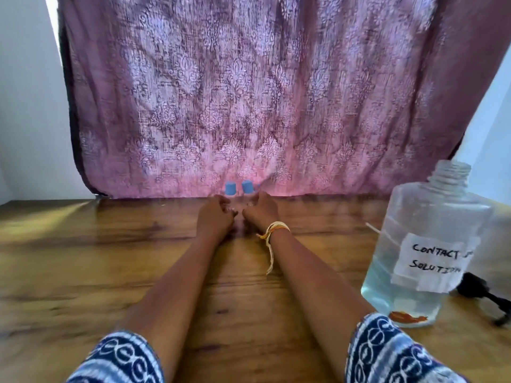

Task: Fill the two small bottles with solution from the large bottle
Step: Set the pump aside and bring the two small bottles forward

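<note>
Backlit pink curtain [249,92] behind wooden table [83,258]

Left hand [215,217] closed around left small bottle, blue cap [230,187] | Right hand [260,212] closed around right small bottle, blue cap [248,186] | Large bottle [423,252] uncapped, upright on worktop [83,258], labelled CONTACT SOLUTION, partly filled | Patterned curtain [262,92] behind
</note>
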{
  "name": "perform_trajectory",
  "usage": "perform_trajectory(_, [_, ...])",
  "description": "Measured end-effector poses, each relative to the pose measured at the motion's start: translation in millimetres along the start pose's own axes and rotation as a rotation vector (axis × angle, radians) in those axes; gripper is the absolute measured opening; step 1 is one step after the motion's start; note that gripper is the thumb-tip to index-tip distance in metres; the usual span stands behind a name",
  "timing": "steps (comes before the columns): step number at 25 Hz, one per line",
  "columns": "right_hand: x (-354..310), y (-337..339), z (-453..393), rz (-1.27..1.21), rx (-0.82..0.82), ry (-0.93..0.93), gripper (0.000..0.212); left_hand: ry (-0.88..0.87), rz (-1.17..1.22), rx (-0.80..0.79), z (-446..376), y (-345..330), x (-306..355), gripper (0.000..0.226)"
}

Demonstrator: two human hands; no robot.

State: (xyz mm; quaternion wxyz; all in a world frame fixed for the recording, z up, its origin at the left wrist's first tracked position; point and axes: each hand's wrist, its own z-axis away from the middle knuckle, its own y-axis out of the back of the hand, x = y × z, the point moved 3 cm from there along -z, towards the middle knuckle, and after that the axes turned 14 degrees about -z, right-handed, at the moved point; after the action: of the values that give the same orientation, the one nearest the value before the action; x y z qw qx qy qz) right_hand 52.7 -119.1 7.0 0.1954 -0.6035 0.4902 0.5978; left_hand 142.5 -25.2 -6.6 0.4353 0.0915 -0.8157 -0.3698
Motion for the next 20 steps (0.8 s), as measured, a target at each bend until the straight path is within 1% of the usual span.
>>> perform_trajectory(2, [1.9,4.5,-0.4,-0.022,0.001,-0.010,0.025,-0.011,0.006,-0.002,-0.9,-1.3,-2.2,0.031])
perform_trajectory(3, [2.0,5.8,0.7,-0.027,-0.008,-0.015,0.024,-0.010,0.012,0.000,0.7,-0.4,-1.7,0.032])
perform_trajectory(7, [1.9,7.4,8.1,-0.042,-0.013,-0.043,0.038,0.013,-0.001,-0.032,9.7,8.7,1.6,0.034])
perform_trajectory(9, [1.4,9.4,17.6,-0.070,-0.022,-0.055,0.041,0.023,-0.019,-0.062,14.4,14.3,1.3,0.032])
perform_trajectory(11, [-1.1,13.9,37.9,-0.081,-0.030,-0.031,0.036,-0.006,-0.058,-0.073,27.4,22.7,3.4,0.031])
perform_trajectory(14, [0.7,23.8,77.6,-0.102,0.028,0.049,0.024,-0.048,-0.127,-0.069,54.9,38.2,3.7,0.027])
perform_trajectory(17, [1.3,40.0,113.4,-0.076,0.038,0.087,0.027,-0.086,-0.100,-0.073,84.6,57.5,1.1,0.026])
perform_trajectory(20, [-5.2,62.3,147.8,-0.098,0.045,0.071,0.034,-0.122,-0.033,-0.051,121.6,73.7,-0.1,0.028])
